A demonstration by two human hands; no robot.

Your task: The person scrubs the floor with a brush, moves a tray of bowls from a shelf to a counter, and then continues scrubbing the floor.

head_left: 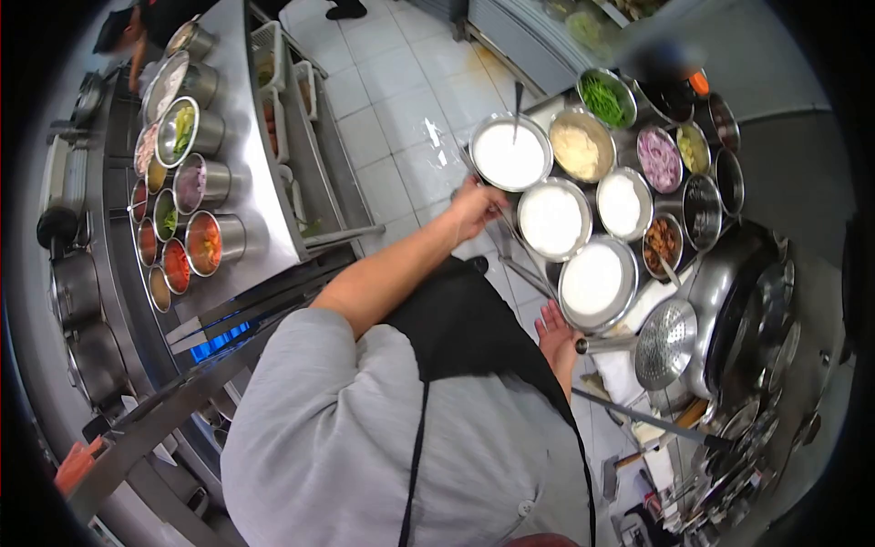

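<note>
My left hand [478, 206] is curled at the metal edge of a cart [521, 244], just below a steel bowl of white powder [508, 155] with a spoon handle [519, 100] standing in it. Lower down, my right hand [554, 337] is open, its fingers spread beside the near side of another bowl of white contents [592, 284]. Between the hands sits a third white-filled bowl [554, 219]. A perforated skimmer [664, 345] lies right of my right hand, its handle end close to the fingers.
More bowls hold chopped greens [602, 100], a yellowish paste [581, 151], sliced onion [659, 159] and browned pieces [661, 244]. A large wok [729, 310] stands at right. At left, a steel counter [241, 137] carries several ingredient containers. A person [137, 41] is at upper left.
</note>
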